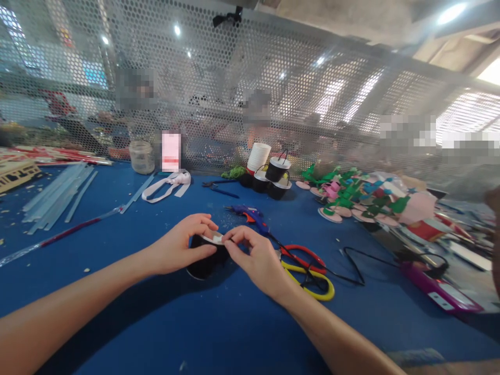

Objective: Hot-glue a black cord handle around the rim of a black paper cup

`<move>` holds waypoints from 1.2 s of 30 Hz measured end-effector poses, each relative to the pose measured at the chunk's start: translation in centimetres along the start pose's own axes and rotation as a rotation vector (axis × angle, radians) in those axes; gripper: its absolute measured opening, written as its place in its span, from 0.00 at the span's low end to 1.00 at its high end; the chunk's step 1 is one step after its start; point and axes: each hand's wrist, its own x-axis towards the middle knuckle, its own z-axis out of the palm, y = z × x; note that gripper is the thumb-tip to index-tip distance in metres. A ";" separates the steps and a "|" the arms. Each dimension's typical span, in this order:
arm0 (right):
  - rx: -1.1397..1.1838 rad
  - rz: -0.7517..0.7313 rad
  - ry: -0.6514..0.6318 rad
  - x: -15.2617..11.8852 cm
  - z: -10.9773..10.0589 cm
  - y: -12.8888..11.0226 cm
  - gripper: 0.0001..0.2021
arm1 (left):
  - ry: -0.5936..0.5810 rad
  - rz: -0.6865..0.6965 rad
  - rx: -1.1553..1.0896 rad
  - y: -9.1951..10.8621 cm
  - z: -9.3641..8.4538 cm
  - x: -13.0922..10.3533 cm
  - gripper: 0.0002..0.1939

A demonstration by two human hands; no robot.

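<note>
LEFT HAND: fingers half curled round the black cup, thumb on its side; left hand had hold of it.
RIGHT HAND: right hand pinched at the cup's white rim, thumb and forefinger nearly closed; unclear what was between them.
CUP: sat on the blue tabletop, between both hands.
BEYOND CUP: blue glue gun.
BESIDE RIGHT HAND: scissors, one red handle loop, one yellow.
FAR LEFT: pale glue sticks.

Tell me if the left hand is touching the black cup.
Touching. The head view shows the left hand around the black cup, thumb against its side, fingers at the rim.
</note>
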 end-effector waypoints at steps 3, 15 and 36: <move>0.035 0.017 -0.005 0.0 0.1 0.2 0.09 | -0.020 -0.024 -0.040 0.0 -0.2 0.1 0.05; -0.052 -0.066 0.008 0.2 0.5 0.1 0.08 | -0.026 -0.039 0.107 0.7 -0.8 0.2 0.04; 0.492 0.460 0.048 3.8 0.1 -1.2 0.04 | -0.082 -0.100 -0.098 1.7 -1.8 0.1 0.06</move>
